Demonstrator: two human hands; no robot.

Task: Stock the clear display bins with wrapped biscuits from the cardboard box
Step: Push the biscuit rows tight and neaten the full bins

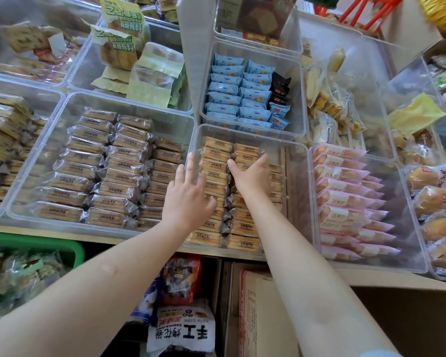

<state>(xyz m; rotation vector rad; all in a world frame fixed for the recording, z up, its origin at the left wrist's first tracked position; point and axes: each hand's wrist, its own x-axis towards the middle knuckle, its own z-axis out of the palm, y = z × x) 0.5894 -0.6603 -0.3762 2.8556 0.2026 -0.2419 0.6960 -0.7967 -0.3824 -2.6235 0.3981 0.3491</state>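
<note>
Under both flat hands [218, 188] lie wrapped biscuits [214, 161] filling the bin [294, 161].

Clear bins of wrapped biscuits, cardboard box below

The middle clear bin [298, 176] holds tan wrapped biscuits [214, 164] lying flat in two neat columns, its right part bare. Just left, a wider clear bin [49, 130] carries three columns of darker packs [119, 186]. The cardboard box [250, 300] stands open under the shelf edge.
</note>
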